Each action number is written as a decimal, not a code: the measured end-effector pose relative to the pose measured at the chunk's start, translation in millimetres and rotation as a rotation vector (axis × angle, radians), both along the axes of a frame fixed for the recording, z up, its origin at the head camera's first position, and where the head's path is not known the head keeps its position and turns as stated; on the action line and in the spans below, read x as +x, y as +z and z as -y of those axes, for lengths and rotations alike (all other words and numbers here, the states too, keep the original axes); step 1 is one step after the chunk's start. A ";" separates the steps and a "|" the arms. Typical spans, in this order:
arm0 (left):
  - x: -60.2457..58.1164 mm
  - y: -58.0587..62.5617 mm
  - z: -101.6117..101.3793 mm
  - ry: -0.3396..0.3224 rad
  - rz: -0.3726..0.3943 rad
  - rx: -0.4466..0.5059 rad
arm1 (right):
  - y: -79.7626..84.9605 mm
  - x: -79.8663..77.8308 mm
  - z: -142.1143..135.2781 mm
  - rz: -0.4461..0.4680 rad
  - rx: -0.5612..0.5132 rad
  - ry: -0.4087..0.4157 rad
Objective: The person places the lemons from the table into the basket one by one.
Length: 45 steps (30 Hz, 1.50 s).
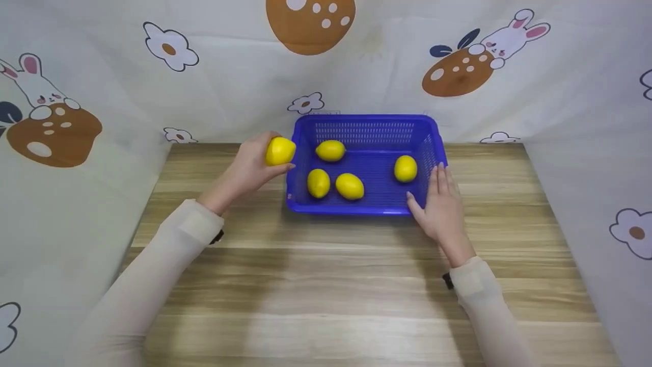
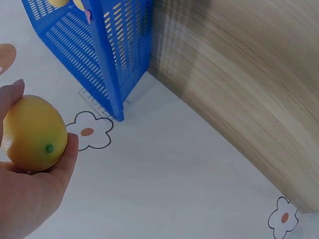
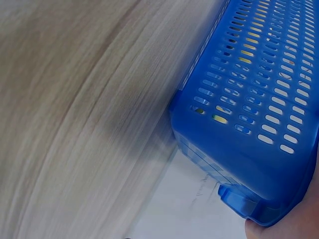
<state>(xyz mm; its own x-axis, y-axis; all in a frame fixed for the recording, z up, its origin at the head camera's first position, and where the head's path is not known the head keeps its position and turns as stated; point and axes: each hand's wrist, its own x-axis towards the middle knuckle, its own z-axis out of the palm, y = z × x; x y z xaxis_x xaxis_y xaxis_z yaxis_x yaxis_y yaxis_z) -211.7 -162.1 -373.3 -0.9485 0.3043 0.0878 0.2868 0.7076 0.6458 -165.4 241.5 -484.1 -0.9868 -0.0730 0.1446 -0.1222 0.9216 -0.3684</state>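
Note:
In the head view my left hand [image 1: 249,165] holds a yellow lemon [image 1: 280,151] just beside the left rim of a blue plastic basket [image 1: 367,210]. The left wrist view shows fingers and thumb round this lemon [image 2: 36,133], its green stem end exposed. Straight fingers of my right hand [image 1: 444,211] rest along the basket's right rim, the thumb over its front corner. Inside the basket lie several lemons: one at the back left [image 1: 330,151], two at the front left, and another lemon [image 1: 406,169] near the right wall.
The basket stands at the back of a wood-grain table [image 1: 326,285], against a white cloth backdrop [image 1: 229,76] printed with rabbits and flowers. More cloth hangs along the left and right sides. Slotted basket walls [image 3: 239,109] show in the right wrist view.

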 end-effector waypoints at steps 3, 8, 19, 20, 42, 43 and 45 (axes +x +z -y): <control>-2.4 3.4 -3.9 -0.009 0.011 -0.007 | 0.0 -0.2 0.2 0.006 0.000 0.001; -7.0 7.7 -11.0 -0.026 -0.004 0.001 | 0.2 -0.4 -0.1 0.010 -0.008 0.001; -19.7 18.1 -26.9 -0.060 0.000 -0.021 | 0.0 -0.1 -0.1 0.008 -0.006 -0.002; -20.8 18.9 -28.5 -0.065 -0.004 -0.025 | -0.5 -0.2 -0.3 0.006 -0.008 -0.002; -40.3 33.0 -53.9 -0.079 0.059 -0.086 | -1.8 -0.4 -0.2 -0.017 -0.023 0.000; -41.3 33.6 -55.2 -0.080 0.058 -0.087 | -1.8 -0.4 -0.3 -0.015 -0.020 -0.001; -43.0 34.6 -58.1 -0.086 0.050 -0.083 | -1.9 -0.8 -0.3 -0.012 -0.018 -0.002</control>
